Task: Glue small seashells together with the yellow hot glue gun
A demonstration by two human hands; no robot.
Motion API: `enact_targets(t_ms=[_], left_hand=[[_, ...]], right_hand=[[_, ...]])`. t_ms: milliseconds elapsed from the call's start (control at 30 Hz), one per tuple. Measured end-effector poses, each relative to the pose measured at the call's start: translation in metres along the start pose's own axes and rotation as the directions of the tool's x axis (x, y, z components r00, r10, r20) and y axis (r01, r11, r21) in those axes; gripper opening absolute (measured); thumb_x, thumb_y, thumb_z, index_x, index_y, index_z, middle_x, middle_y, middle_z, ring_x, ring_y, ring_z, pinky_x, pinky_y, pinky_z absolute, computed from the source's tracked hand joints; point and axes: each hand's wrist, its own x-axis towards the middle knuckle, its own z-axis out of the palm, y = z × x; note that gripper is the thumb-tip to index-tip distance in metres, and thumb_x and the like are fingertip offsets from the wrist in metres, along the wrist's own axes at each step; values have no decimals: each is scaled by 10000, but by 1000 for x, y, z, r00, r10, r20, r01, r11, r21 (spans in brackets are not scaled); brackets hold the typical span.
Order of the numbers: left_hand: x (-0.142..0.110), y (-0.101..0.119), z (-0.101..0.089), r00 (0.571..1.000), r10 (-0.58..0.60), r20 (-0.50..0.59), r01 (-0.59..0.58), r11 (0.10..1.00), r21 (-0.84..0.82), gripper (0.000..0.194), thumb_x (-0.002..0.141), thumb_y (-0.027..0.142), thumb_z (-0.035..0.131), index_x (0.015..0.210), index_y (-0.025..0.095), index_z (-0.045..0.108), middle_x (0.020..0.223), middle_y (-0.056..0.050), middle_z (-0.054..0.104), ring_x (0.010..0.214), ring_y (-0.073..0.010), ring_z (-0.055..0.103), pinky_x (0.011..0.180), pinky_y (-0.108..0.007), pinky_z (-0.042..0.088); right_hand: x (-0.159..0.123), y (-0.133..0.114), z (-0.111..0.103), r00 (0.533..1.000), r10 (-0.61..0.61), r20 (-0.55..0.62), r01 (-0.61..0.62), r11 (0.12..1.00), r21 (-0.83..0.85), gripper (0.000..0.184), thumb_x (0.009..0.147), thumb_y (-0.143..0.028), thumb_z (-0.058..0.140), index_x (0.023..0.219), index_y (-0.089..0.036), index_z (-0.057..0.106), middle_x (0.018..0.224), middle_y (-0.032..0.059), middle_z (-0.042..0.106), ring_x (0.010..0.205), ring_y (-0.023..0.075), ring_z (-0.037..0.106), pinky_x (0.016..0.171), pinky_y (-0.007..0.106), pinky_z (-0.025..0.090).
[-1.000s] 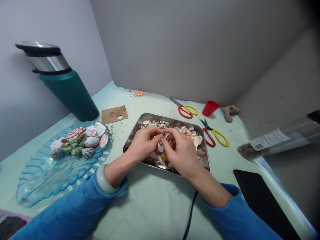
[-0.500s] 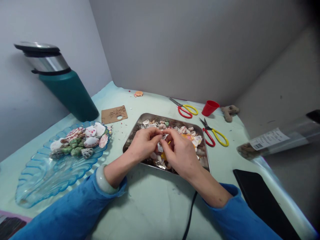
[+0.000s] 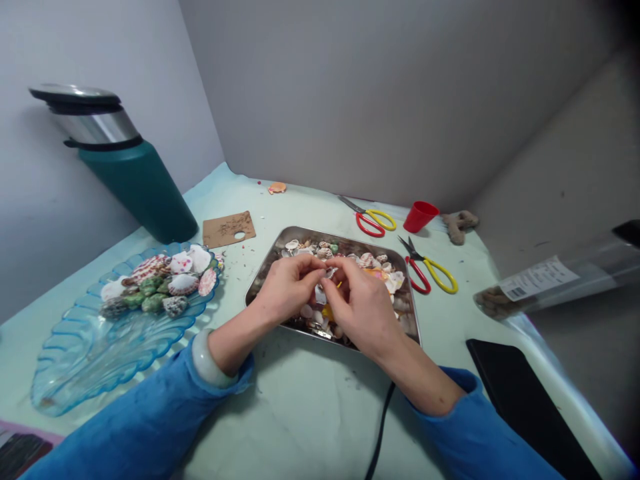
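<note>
Over a metal tray (image 3: 414, 320) of small seashells, my left hand (image 3: 290, 287) and my right hand (image 3: 363, 300) meet fingertip to fingertip. Both are closed in a pinch, and a tiny pale piece, too small to name, shows between the fingertips. Beneath them lie several shells (image 3: 367, 259), some yellow and white bits, and a shiny metal clip-like piece (image 3: 320, 331) at the tray's near side. To the left, a blue clear scalloped dish (image 3: 115, 353) bears larger seashells (image 3: 183, 285) and green speckled ones (image 3: 153, 303).
A teal bottle (image 3: 140, 190) stands behind the dish, beside a brown card (image 3: 220, 230). Two scissors (image 3: 375, 220) with red and yellow handles, a red cup (image 3: 420, 217), and a black flat object (image 3: 520, 393) lie right. A dark cable (image 3: 383, 427) runs along the near edge.
</note>
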Motion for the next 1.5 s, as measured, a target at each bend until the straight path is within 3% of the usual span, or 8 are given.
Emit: enact_targets(t_ms=[1500], left_hand=[[2,-5,1,1000,7,-9,-7,1000,-14,143,801,229,527,825,159,649,591,18,576,460,-78,522,426,-168,402]], right_hand=[[0,1,0,1000,-11,-9,11,1000,2,215,866,-221,519,1060,-164,591,801,32,660,632,138,566,587,255,387]])
